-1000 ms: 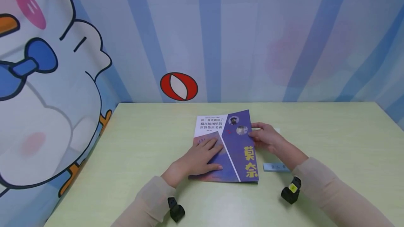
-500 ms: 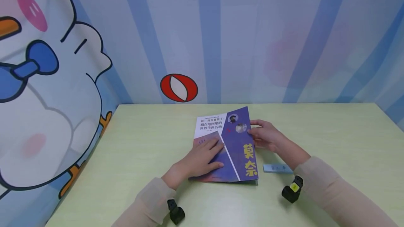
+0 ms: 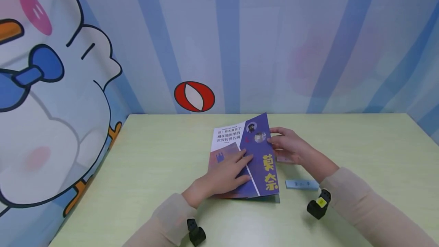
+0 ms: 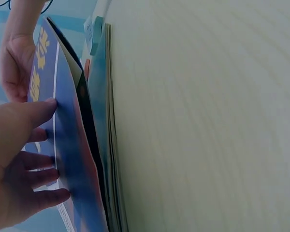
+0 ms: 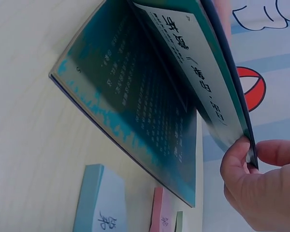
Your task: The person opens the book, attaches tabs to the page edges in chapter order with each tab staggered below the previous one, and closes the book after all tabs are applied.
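Observation:
A thin paperback book [image 3: 257,170] with a purple, white and pink cover lies on the table. Its front cover is lifted along the right side, and in the right wrist view a dark teal printed page [image 5: 135,101] shows beneath. My right hand [image 3: 291,146] pinches the edge of the lifted leaves between thumb and fingers. Spread flat across the cover, my left hand [image 3: 224,174] rests with its fingers extended. A narrow light-blue pad [image 3: 302,184] with handwriting lies right of the book. Part of a pink pad [image 3: 285,159] shows below my right hand.
Beyond the pink one, a small green pad [image 5: 179,221] appears in the right wrist view. The pale wooden table [image 3: 164,151] meets a blue striped wall [image 3: 260,48] at its back edge. Cartoon figures are printed on the walls.
The front cover has risen further on its right side, my right hand moving up and slightly left with it. My left hand has slid a little to the right over the cover.

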`<control>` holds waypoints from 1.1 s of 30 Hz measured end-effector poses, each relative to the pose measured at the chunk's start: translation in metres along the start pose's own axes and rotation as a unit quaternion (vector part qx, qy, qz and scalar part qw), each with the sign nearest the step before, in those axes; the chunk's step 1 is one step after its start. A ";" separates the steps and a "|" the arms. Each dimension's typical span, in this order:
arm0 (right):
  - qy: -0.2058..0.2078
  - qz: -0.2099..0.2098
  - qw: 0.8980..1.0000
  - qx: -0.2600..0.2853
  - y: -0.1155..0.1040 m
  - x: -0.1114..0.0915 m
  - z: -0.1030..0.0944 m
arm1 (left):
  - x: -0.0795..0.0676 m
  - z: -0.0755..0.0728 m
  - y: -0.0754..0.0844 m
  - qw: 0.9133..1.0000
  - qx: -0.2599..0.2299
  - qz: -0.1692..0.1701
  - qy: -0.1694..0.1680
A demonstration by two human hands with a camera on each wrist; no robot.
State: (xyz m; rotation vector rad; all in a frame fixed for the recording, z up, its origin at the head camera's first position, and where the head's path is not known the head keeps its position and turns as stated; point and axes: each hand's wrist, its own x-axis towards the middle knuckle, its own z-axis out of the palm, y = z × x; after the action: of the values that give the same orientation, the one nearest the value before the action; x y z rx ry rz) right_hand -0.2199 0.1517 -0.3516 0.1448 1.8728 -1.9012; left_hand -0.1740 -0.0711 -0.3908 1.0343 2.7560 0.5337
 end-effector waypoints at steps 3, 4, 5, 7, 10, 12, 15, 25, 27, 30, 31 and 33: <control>-0.005 -0.012 1.000 -0.012 -0.002 -0.001 0.000 | 0.004 0.000 0.008 0.999 -0.025 -0.017 0.022; -0.007 -0.015 1.000 -0.017 -0.002 -0.001 -0.001 | 0.005 0.000 0.010 0.999 -0.035 -0.024 0.031; -0.009 -0.018 1.000 -0.018 -0.003 -0.002 -0.001 | 0.007 0.000 0.013 0.998 -0.046 -0.028 0.041; -0.009 -0.020 1.000 -0.020 -0.004 -0.002 -0.001 | 0.009 0.000 0.017 0.996 -0.061 -0.036 0.060; -0.011 -0.023 0.999 -0.021 -0.005 -0.003 0.000 | 0.014 0.001 0.024 0.993 -0.070 -0.043 0.082; -0.010 -0.024 0.999 -0.021 -0.005 -0.003 0.000 | 0.017 0.002 0.028 0.992 -0.075 -0.048 0.092; -0.008 -0.026 0.999 -0.019 -0.005 -0.003 0.000 | 0.022 0.003 0.033 0.989 -0.086 -0.059 0.103; -0.020 -0.032 0.999 -0.009 -0.009 -0.005 0.002 | 0.035 0.001 0.052 0.972 -0.125 -0.076 0.185; -0.022 -0.030 0.999 -0.009 -0.010 -0.005 0.003 | 0.036 -0.001 0.055 0.967 -0.136 -0.084 0.197; -0.025 -0.030 0.999 -0.013 -0.011 -0.006 0.004 | 0.036 -0.003 0.058 0.961 -0.155 -0.100 0.204; -0.024 -0.031 0.999 -0.016 -0.011 -0.006 0.005 | 0.036 -0.003 0.058 0.959 -0.165 -0.105 0.205; -0.022 -0.035 0.999 -0.018 -0.011 -0.006 0.008 | 0.037 -0.003 0.057 0.956 -0.175 -0.112 0.206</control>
State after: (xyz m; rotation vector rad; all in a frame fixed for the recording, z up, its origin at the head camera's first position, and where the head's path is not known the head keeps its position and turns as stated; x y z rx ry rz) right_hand -0.2173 0.1455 -0.3386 0.0249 1.9052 -1.8986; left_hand -0.1677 -0.0073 -0.3669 0.5690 2.9026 1.2660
